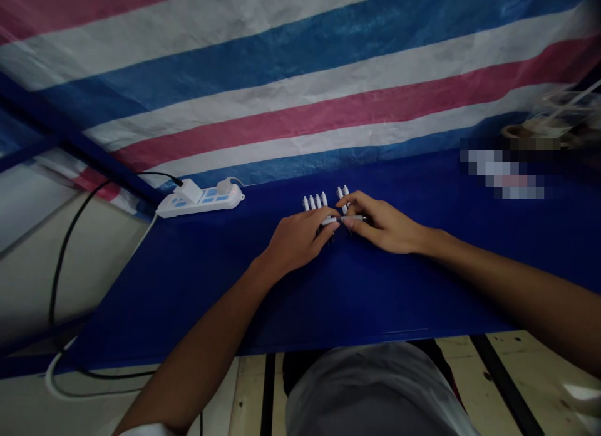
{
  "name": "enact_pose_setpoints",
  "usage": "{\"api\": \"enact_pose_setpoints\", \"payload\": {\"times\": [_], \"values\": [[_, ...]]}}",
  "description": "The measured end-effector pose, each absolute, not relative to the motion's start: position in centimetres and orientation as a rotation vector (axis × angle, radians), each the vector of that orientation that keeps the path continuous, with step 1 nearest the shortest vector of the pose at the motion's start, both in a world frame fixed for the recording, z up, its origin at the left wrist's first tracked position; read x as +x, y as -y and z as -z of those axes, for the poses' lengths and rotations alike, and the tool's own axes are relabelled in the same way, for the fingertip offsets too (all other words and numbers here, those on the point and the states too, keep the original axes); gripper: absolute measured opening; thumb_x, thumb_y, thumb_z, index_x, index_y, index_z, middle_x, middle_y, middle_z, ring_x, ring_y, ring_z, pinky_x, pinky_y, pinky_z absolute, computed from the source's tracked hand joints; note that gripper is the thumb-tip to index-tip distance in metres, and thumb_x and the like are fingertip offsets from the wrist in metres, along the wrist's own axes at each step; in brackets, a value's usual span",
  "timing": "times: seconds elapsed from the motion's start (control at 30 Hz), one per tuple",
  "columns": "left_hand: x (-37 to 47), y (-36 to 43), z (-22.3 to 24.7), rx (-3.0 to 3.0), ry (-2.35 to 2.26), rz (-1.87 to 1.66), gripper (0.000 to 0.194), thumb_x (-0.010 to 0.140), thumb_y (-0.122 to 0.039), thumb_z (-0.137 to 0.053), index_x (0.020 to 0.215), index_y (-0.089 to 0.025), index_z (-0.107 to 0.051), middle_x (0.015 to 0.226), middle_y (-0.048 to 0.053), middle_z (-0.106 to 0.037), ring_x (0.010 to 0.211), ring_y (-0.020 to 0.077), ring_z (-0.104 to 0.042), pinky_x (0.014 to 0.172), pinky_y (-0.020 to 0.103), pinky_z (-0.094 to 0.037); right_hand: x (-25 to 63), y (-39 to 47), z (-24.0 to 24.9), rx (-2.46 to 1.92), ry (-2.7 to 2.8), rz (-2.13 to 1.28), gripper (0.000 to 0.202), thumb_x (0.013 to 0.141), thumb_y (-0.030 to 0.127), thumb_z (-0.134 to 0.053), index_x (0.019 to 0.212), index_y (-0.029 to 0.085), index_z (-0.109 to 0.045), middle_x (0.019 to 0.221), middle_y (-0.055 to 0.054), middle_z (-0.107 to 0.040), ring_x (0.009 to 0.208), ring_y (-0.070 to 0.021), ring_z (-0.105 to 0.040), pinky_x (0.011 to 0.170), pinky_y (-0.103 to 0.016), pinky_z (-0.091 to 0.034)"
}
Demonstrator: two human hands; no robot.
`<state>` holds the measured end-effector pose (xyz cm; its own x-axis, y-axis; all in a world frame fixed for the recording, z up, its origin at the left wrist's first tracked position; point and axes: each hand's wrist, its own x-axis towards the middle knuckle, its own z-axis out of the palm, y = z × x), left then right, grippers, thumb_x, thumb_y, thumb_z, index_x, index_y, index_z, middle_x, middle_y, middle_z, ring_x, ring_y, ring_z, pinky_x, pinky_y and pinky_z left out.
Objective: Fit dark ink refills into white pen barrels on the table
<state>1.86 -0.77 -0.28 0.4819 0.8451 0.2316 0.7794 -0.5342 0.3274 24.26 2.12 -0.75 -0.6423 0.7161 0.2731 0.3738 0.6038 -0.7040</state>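
My left hand (298,238) and my right hand (387,226) meet over the blue table. Between them lies a white pen (330,221) with a darker middle, held roughly level. The left fingers pinch one end and the right fingers grip the other. Just beyond my left hand, several white pens (315,202) stand out in a neat row, their lower parts hidden by the hand. Two more white pens (343,197) lie side by side near my right fingertips, partly covered by them.
A white power strip (201,201) with plugged-in adapters sits at the table's back left, its cables running off the left side. The blue tabletop (328,298) ends before my lap. A striped tarp (282,110) hangs behind. A blurred-out object (507,173) is at the far right.
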Motion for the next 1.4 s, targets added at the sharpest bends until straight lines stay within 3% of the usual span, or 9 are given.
{"api": "enact_pose_setpoints", "payload": {"times": [0.17,0.37,0.6,0.73,0.93,1.4], "values": [[1.61,0.55,0.28,2.530,-1.409,-0.576,0.030,0.106,-0.040,-0.044,0.117,-0.026,-0.068,0.113,0.002,-0.078,0.102,0.0225,-0.074,0.084,0.032,-0.053,24.42,-2.09,0.68,-0.839,2.305,-0.830,0.025,0.105,0.037,-0.042,0.122,0.020,-0.050,0.079,0.000,-0.064,0.068,-0.0165,-0.061,0.066,-0.031,-0.044],[1.55,0.52,0.36,2.551,-1.353,-0.572,0.032,0.106,-0.042,-0.043,0.117,-0.027,-0.068,0.105,0.001,-0.078,0.094,0.0205,-0.074,0.081,0.030,-0.053,24.58,-2.17,0.89,-0.764,2.327,-0.773,0.029,0.099,0.026,-0.049,0.127,0.021,-0.046,0.101,-0.005,-0.066,0.079,-0.0180,-0.063,0.071,-0.032,-0.046],[1.53,0.45,0.37,2.568,-1.364,-0.560,0.033,0.107,-0.043,-0.042,0.118,-0.027,-0.068,0.110,0.002,-0.078,0.101,0.0214,-0.073,0.084,0.031,-0.054,24.48,-2.02,0.68,-0.828,2.346,-0.902,0.031,0.109,0.039,-0.032,0.128,0.020,-0.048,0.078,0.001,-0.064,0.068,-0.0164,-0.060,0.070,-0.032,-0.045],[1.37,0.35,0.37,2.572,-1.366,-0.611,0.034,0.106,-0.042,-0.043,0.121,-0.027,-0.069,0.114,0.002,-0.078,0.104,0.0213,-0.073,0.088,0.032,-0.054,24.55,-2.08,0.70,-0.810,2.332,-0.828,0.032,0.104,0.036,-0.045,0.132,0.020,-0.047,0.089,-0.003,-0.065,0.074,-0.0184,-0.061,0.069,-0.033,-0.045],[1.25,0.30,0.59,2.568,-1.347,-0.629,0.033,0.106,-0.043,-0.044,0.117,-0.027,-0.070,0.114,0.002,-0.078,0.104,0.0214,-0.073,0.088,0.032,-0.055,24.60,-2.14,0.91,-0.803,2.318,-0.819,0.035,0.106,0.041,-0.043,0.134,0.020,-0.045,0.094,-0.005,-0.066,0.077,-0.0184,-0.063,0.071,-0.033,-0.047],[1.16,0.19,0.47,2.567,-1.328,-0.654,0.034,0.106,-0.043,-0.046,0.119,-0.025,-0.071,0.115,0.003,-0.078,0.106,0.0217,-0.072,0.091,0.032,-0.054,24.69,-1.92,0.26,-0.851,2.311,-0.709,0.033,0.104,0.039,-0.047,0.131,0.020,-0.049,0.086,-0.002,-0.069,0.072,-0.0188,-0.065,0.068,-0.032,-0.046]]}}
